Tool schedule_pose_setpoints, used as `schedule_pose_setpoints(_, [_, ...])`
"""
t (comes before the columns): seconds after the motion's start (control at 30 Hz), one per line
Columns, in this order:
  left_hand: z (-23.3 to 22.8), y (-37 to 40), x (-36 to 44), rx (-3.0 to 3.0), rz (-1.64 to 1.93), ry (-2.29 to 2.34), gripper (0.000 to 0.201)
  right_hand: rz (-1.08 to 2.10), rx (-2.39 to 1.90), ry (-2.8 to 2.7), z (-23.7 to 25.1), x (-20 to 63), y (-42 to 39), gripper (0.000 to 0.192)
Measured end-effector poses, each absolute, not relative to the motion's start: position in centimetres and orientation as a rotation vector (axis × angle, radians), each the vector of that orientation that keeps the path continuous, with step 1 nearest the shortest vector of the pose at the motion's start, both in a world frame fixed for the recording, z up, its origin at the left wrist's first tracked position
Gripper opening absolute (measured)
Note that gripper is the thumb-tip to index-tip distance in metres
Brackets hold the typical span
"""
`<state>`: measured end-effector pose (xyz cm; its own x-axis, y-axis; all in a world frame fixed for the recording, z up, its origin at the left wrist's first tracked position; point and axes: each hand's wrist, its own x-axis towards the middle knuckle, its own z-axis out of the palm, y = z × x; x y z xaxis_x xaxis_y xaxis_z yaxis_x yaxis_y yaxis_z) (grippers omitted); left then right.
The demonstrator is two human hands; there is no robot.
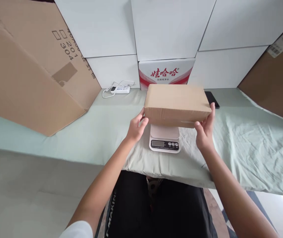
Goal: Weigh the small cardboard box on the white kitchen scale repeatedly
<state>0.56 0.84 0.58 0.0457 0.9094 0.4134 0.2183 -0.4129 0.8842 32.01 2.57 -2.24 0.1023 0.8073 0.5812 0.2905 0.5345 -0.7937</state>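
A brown cardboard box (177, 100) is gripped at its two ends, held over a white kitchen scale (164, 137). My left hand (136, 128) closes on the box's left end, thumb at the near face. At the lower right corner, my right hand (205, 130) grips with thumb in front and fingers along the side. The scale's front panel, with a small display and several buttons, shows below the box; the box hides the back of its platform. Whether the box touches the platform, I cannot tell.
A white power strip (120, 89) with its cord lies at the back left. Behind the box are a black phone (212, 99) and a red-and-white carton (166, 73). Large cardboard panels stand left (32, 66) and right (277, 72). A pale green cloth (94, 135) covers the table.
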Motion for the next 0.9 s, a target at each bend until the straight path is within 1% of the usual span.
schedule_pose_setpoints(0.1, [-0.2,-1.0,0.5,1.683,1.424,1.168,0.087,0.49,-0.992,-1.429,-4.4,31.8,1.5,0.107])
schedule_pose_setpoints(0.2, [-1.3,-1.8,0.7,1.642,1.475,1.201,0.09,0.484,-1.005,-1.424,-5.4,31.4,1.4,0.108])
schedule_pose_setpoints(0.43, [-2.6,-2.1,1.0,1.641,1.46,1.228,0.09,0.408,-1.008,-1.438,-4.7,31.1,1.0,0.095])
schedule_pose_setpoints(0.9, [-2.2,-2.5,1.0,1.622,1.478,1.233,0.086,0.394,-1.039,-1.453,-4.9,31.3,0.9,0.089])
